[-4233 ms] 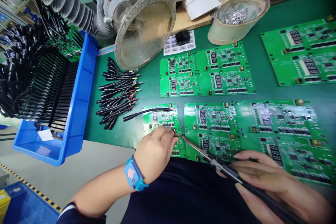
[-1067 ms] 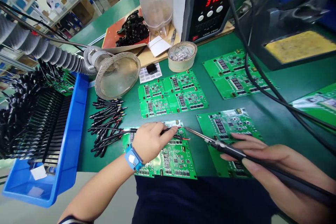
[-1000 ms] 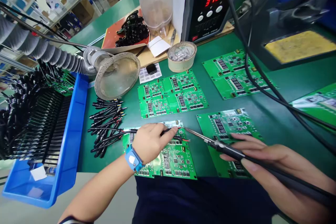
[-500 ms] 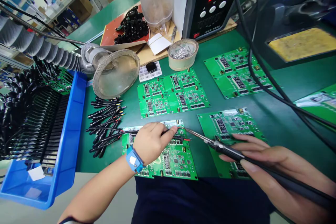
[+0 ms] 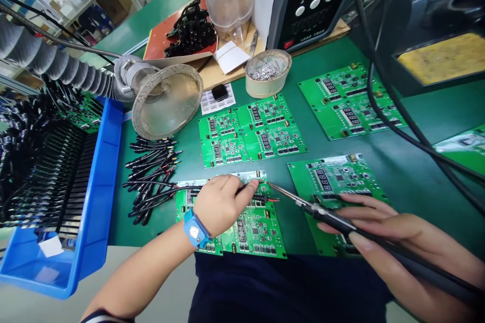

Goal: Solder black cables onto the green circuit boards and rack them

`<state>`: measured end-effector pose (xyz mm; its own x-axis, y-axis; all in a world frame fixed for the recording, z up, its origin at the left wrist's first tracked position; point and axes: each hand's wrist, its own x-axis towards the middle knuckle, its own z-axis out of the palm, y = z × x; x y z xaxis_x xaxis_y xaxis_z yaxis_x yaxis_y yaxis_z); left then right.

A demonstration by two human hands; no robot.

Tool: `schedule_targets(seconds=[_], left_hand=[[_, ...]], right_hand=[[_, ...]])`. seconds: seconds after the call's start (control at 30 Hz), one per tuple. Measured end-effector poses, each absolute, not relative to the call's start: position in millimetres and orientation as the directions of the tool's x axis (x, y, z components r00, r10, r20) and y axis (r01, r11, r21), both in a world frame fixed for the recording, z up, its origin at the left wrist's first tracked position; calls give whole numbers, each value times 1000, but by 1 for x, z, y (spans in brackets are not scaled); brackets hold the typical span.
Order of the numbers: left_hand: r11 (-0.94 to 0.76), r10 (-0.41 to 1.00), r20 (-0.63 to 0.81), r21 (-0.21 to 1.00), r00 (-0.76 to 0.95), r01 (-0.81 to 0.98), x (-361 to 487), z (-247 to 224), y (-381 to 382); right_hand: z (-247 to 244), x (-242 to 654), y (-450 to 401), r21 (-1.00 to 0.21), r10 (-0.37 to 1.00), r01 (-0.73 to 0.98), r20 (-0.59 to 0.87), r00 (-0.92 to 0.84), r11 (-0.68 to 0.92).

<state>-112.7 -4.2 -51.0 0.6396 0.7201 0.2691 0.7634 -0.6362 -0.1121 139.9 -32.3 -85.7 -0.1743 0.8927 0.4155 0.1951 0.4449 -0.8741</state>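
My left hand (image 5: pixel 222 202), with a blue wrist strap (image 5: pixel 196 228), pinches a black cable (image 5: pixel 151 183) over a green circuit board (image 5: pixel 252 232). Thin red wire at the cable's end shows just past my fingertips, by the board's upper right corner. A second cable end (image 5: pixel 270 199) with bare-tipped red wire lies across the same board below my thumb. In my right hand (image 5: pixel 394 242) is a soldering iron (image 5: pixel 322 214), gripped like a pen. Its tip is close to the wire end; whether they touch I cannot tell. More black cables (image 5: pixel 149 207) lie piled to the left.
Other circuit boards (image 5: pixel 253 131) lie behind and to the right. A fume extractor hood (image 5: pixel 168 103) stands at left beside a blue bin (image 5: pixel 94 192) of cabled boards. Behind are a tub of solder bits (image 5: pixel 268 83) and a soldering station (image 5: pixel 306 5) reading 370. Loose black cords (image 5: pixel 403 136) hang at right.
The view has shifted slightly, so the things at the back sit a little differently. Both hands keep their grips, and the iron's tip stays near the wire end.
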Motion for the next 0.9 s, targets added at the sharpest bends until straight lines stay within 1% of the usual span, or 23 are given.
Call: schedule_targets(seconds=[0.13, 0.33, 0.4, 0.47, 0.67, 0.77, 0.9], left_hand=[[-645, 718, 257, -104, 647, 757, -113, -49, -3], [-647, 715, 238, -129, 657, 751, -110, -43, -2], [-650, 711, 236, -138, 662, 747, -109, -41, -3], [-651, 712, 227, -143, 664, 746, -108, -41, -3], [-660, 712, 204, -132, 672, 739, -109, -41, -4], [-678, 703, 195, -106, 684, 727, -109, -42, -4], [-688, 697, 174, -107, 695, 718, -110, -43, -5]], right_hand=[[-87, 142, -34, -870, 889, 198, 423, -173, 452], [-85, 141, -30, -760, 807, 279, 518, -283, 587], [-87, 142, -30, -743, 795, 291, 527, -300, 602], [-90, 145, -32, -755, 805, 287, 521, -284, 590], [-97, 149, -37, -842, 863, 203, 468, -189, 501], [-94, 144, -35, -843, 874, 235, 456, -168, 484], [-90, 141, -34, -827, 892, 334, 417, -174, 452]])
